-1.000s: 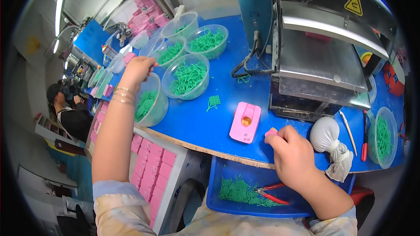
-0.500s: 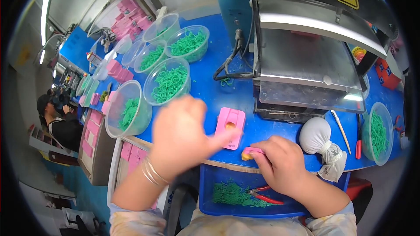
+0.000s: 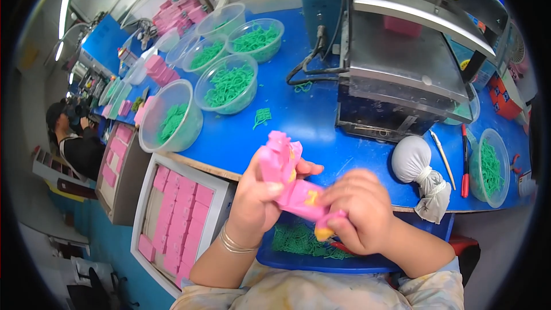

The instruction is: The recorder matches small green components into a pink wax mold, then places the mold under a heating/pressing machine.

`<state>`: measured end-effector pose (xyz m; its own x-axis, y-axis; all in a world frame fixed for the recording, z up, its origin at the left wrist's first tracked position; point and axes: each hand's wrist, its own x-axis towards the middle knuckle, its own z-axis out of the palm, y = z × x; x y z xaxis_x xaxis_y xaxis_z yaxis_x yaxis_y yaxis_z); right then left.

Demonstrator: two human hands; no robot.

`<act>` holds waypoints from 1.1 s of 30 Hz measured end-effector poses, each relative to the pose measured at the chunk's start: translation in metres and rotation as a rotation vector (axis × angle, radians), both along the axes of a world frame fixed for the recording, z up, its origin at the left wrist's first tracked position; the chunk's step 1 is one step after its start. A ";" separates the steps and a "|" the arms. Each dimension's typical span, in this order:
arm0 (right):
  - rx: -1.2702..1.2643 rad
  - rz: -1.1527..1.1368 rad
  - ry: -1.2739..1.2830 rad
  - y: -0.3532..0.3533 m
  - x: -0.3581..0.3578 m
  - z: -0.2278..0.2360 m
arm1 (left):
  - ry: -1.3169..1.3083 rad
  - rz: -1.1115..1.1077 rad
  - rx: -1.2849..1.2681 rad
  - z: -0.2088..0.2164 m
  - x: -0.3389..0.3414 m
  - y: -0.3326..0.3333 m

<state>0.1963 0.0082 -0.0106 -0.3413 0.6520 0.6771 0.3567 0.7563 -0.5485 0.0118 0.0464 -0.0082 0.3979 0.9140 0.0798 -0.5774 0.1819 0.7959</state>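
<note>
My left hand and my right hand together hold a pink plastic piece with small yellow parts, raised above the front edge of the blue table. The left hand grips its upper end. At its lower end, my right-hand fingers pinch around a yellow bit. Under my hands lies a blue tray with green plastic pieces. A clear bowl of green pieces stands further back on the table.
Several clear bowls of green pieces stand at the left back. A metal press machine fills the right back. A white tied cloth bag, a red pen, and another green-filled bowl sit right. A tray of pink parts lies lower left. Another person works far left.
My left hand came back from the bowls and took hold of the pink piece. Both hands lifted it off the table toward me.
</note>
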 end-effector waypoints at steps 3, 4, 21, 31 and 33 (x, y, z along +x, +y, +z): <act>-0.228 0.214 0.127 -0.015 -0.008 -0.002 | -0.277 -0.106 -0.141 -0.006 0.002 0.002; -0.230 0.213 0.124 -0.016 -0.010 0.000 | -0.479 -0.254 -0.255 -0.009 0.002 0.002; -0.316 0.176 0.478 -0.014 -0.005 -0.001 | -0.320 -0.272 -0.210 -0.013 0.017 -0.008; -0.627 0.173 0.687 -0.010 0.003 0.008 | 0.050 -0.289 -0.108 -0.005 0.014 -0.014; -0.504 0.185 0.577 -0.009 0.007 0.013 | 0.035 -0.264 -0.094 -0.004 0.012 -0.013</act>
<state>0.2034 -0.0006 0.0023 -0.1585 0.8945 0.4181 -0.1958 0.3866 -0.9013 0.0240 0.0338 -0.0123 0.6242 0.7811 -0.0185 -0.4730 0.3966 0.7868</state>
